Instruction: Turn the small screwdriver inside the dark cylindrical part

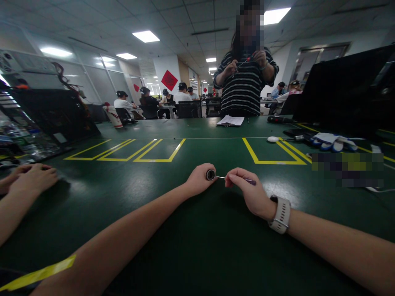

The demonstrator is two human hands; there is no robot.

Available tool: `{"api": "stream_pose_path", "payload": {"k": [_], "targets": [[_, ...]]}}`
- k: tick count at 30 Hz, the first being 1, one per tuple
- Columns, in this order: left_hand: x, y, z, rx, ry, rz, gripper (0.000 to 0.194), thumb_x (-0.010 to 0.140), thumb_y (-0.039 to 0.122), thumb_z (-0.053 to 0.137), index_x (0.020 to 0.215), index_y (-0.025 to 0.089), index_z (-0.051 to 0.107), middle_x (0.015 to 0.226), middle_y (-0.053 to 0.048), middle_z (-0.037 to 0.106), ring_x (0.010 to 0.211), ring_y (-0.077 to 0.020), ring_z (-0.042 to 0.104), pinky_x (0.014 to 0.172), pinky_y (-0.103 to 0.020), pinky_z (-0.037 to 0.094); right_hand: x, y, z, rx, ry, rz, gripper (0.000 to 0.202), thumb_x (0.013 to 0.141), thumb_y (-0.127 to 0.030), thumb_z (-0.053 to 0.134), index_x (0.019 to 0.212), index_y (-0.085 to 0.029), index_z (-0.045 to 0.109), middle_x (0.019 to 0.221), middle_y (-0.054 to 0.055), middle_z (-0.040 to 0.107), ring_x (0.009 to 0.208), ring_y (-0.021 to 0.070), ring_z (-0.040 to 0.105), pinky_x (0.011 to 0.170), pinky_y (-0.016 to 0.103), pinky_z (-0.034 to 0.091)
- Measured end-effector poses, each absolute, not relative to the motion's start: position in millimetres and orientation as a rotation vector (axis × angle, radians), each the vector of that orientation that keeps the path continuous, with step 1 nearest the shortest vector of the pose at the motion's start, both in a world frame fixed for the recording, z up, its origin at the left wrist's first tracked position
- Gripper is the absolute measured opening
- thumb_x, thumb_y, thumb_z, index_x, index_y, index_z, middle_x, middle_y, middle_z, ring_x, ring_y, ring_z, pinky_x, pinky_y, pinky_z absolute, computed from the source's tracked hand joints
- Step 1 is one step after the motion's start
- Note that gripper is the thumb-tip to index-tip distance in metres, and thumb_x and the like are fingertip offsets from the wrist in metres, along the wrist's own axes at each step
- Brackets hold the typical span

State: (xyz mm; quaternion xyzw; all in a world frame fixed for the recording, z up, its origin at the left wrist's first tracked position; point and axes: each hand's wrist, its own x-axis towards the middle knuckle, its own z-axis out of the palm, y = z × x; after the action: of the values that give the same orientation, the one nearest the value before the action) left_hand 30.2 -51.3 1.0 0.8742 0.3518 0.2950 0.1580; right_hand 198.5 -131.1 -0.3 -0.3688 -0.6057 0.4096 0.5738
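Note:
My left hand (201, 179) is closed around a small round part (210, 175) with a dark hollow end and a metallic rim. Its open end faces me, and the rest is hidden in the palm. My right hand (247, 188), with a pale watch at the wrist, grips a thin screwdriver (250, 181) with a purple handle. The metal shaft points left, and its tip is at the side of the round part; whether it touches I cannot tell. Both hands are just above the green table (197, 246).
Another person's hands (33, 181) rest at the left. Across the table stands a person in a striped top (242, 82), behind a clipboard (231, 120). Yellow tape (154, 160) marks outlines. Gloves (333, 142), a white mouse-like object (273, 139) and a monitor (345, 86) are on the right.

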Motion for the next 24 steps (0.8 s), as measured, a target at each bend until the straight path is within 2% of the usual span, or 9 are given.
{"api": "stream_pose_path", "payload": {"k": [9,24], "targets": [[32,-55,4,2.753,1.113,0.716,0.004,0.073,0.017,0.053,0.069,0.016,0.052,0.071,0.000,0.052,0.066,-0.0127,0.049,0.059,-0.025,0.036,195,-135,10,-0.981,-1.607,0.969,0.019,0.082,-0.030,0.050,0.076,-0.017,0.061,0.076,0.002,0.060,0.074,0.0156,0.055,0.070,0.031,0.043],[35,-53,6,2.821,1.191,0.626,0.002,0.074,0.017,0.053,0.073,0.017,0.052,0.074,0.000,0.053,0.068,-0.0140,0.049,0.062,-0.027,0.036,199,-133,10,-1.010,-1.528,0.956,0.018,0.080,-0.028,0.051,0.070,-0.017,0.061,0.068,0.001,0.059,0.069,0.0147,0.054,0.066,0.030,0.042]]}}
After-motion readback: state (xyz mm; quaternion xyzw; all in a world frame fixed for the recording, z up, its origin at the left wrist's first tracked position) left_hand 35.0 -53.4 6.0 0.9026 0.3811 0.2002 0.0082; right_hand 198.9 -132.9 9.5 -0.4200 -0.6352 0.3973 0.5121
